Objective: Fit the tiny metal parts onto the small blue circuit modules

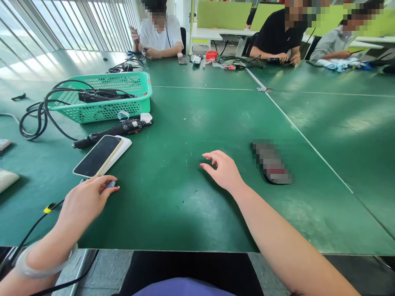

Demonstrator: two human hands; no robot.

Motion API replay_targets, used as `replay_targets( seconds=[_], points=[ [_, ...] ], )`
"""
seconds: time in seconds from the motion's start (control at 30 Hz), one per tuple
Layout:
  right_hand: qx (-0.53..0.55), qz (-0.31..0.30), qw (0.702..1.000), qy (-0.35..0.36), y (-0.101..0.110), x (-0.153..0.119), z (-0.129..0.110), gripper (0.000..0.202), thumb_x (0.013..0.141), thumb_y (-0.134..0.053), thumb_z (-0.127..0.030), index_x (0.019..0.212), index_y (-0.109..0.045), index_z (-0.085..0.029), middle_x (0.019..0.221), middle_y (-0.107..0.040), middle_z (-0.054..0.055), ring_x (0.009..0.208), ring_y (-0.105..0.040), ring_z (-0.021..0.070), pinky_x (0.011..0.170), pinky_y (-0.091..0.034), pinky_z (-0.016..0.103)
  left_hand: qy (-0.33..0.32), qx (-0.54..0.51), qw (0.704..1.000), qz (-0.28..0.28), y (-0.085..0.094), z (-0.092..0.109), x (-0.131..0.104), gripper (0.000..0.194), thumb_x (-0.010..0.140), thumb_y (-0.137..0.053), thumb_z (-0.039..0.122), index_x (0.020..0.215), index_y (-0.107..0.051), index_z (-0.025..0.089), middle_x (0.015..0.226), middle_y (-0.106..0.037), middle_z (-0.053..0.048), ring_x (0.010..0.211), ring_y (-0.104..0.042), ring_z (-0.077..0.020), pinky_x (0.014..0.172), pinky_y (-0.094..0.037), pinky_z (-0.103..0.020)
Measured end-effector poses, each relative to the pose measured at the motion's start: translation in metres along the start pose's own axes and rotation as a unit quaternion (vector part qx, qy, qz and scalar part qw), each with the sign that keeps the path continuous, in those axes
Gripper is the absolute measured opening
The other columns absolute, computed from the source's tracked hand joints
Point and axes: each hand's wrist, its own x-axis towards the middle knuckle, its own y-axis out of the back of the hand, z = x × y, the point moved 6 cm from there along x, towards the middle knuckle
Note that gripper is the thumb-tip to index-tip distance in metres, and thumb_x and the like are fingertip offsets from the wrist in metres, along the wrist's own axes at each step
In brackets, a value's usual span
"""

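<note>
Low over the table near its front edge, my left hand [86, 197] pinches a small grey-blue cable plug [111, 184] with a metal tip. A black cable [31, 231] with a yellow tag [48, 208] runs back under my wrist, apparently to this plug. Just beyond the fingers lies a smartphone [98, 155] with a dark screen, resting on a white flat object [119, 153]. My right hand [224, 168] hovers over the table, fingers apart and curved, holding nothing. To its right lies a dark, elongated object [271, 162], blurred out.
A green plastic basket [108, 112] with black cables stands at the back left. A black electric screwdriver [114, 133] lies before it. White objects [6, 180] sit at the left edge. Several people work across the green table [191, 218], among cables and a red box [211, 55].
</note>
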Motion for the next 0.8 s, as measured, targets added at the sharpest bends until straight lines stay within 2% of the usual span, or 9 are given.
replay_targets(
  seconds=[0.1,0.23,0.43,0.5,0.6,0.7,0.8],
  points=[
    [-0.001,-0.002,1.0,0.005,0.0,0.0,0.0,0.026,0.082,-0.059,-0.035,0.104,-0.066,-0.021,0.098,-0.065,0.005,0.074,-0.056,0.0147,0.068,-0.048,0.032,0.002,-0.004,1.0,0.012,0.0,-0.003,0.0,0.03,0.087,-0.041,0.043,0.103,-0.061,0.027,0.097,-0.068,-0.002,0.087,-0.063,-0.0207,0.073,-0.044,-0.029],
    [-0.001,-0.009,1.0,0.007,-0.001,0.0,0.0,0.026,0.084,-0.057,-0.036,0.104,-0.066,-0.022,0.099,-0.065,0.005,0.074,-0.056,0.0146,0.068,-0.048,0.032,-0.015,-0.018,0.999,0.034,-0.001,-0.003,-0.004,0.029,0.088,-0.041,0.042,0.099,-0.064,0.027,0.111,-0.066,-0.001,0.101,-0.061,-0.0214,0.082,-0.046,-0.031],
    [-0.004,-0.014,1.0,0.008,-0.001,0.0,-0.001,0.025,0.085,-0.055,-0.035,0.104,-0.066,-0.022,0.099,-0.065,0.005,0.071,-0.056,0.0141,0.067,-0.048,0.032,0.053,-0.048,0.993,0.092,0.006,-0.008,-0.013,0.033,0.087,-0.04,0.042,0.109,-0.063,0.03,0.114,-0.064,-0.002,0.101,-0.061,-0.0249,0.081,-0.048,-0.037],
    [-0.007,-0.016,1.0,0.005,-0.001,0.0,-0.001,0.024,0.086,-0.054,-0.034,0.104,-0.066,-0.022,0.099,-0.065,0.005,0.07,-0.056,0.0136,0.068,-0.049,0.032,0.065,-0.095,0.99,0.087,0.002,-0.01,-0.014,0.031,0.086,-0.042,0.042,0.106,-0.063,0.03,0.116,-0.064,-0.001,0.102,-0.06,-0.0256,0.084,-0.047,-0.037],
    [-0.009,-0.02,1.0,0.0,-0.002,0.0,-0.001,0.024,0.086,-0.054,-0.031,0.104,-0.066,-0.021,0.099,-0.065,0.004,0.074,-0.057,0.0135,0.069,-0.048,0.031,0.063,-0.195,0.977,0.052,-0.012,-0.008,-0.011,0.027,0.084,-0.045,0.042,0.1,-0.062,0.028,0.122,-0.062,-0.001,0.111,-0.057,-0.0246,0.091,-0.045,-0.036],
    [-0.005,-0.026,1.0,0.003,-0.003,0.0,-0.003,0.023,0.086,-0.054,-0.03,0.104,-0.066,-0.021,0.1,-0.065,0.004,0.076,-0.058,0.0139,0.069,-0.048,0.03,0.036,-0.26,0.964,0.034,-0.025,0.012,-0.002,0.028,0.085,-0.046,0.041,0.1,-0.061,0.024,0.131,-0.056,-0.006,0.12,-0.051,-0.0246,0.098,-0.04,-0.038],
    [-0.005,-0.036,0.999,0.007,-0.006,-0.001,-0.005,0.023,0.086,-0.053,-0.029,0.104,-0.066,-0.022,0.1,-0.065,0.004,0.075,-0.059,0.0133,0.069,-0.048,0.03,-0.022,-0.304,0.952,0.028,-0.028,0.058,0.012,0.024,0.083,-0.049,0.037,0.096,-0.064,0.023,0.127,-0.058,-0.007,0.123,-0.048,-0.0249,0.105,-0.034,-0.041]
  ],
)
